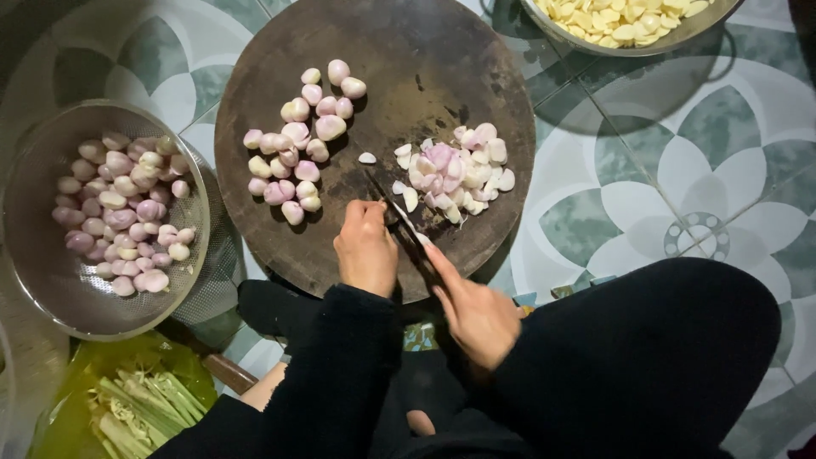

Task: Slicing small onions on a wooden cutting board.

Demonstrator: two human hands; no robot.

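**Knife on the round board, shallots either side**

Your left hand is curled knuckles-up on the near part of the round dark cutting board, its grip closed down over something on the wood; what it pins is hidden under your fingers. Your right hand comes in from the near edge of the board with its grip wrapped around the handle of a knife, index finger stretched along the top. The blade runs away from you and to the left, lying just beside your left fingertips.

Beyond the blade tip, on the right half of the board, sits a heap of cut shallot pieces, pale and pink, close to the knife. One small loose piece lies between that heap and the whole peeled shallots, which are spread over the left half of the board, well apart from the blade.

Off the board to your left, a metal colander holds more peeled shallots. Near your left knee a yellow-green bag holds pale green stalks. At the far right, a metal bowl is filled with peeled garlic cloves. Everything rests on a tiled floor with a flower pattern.
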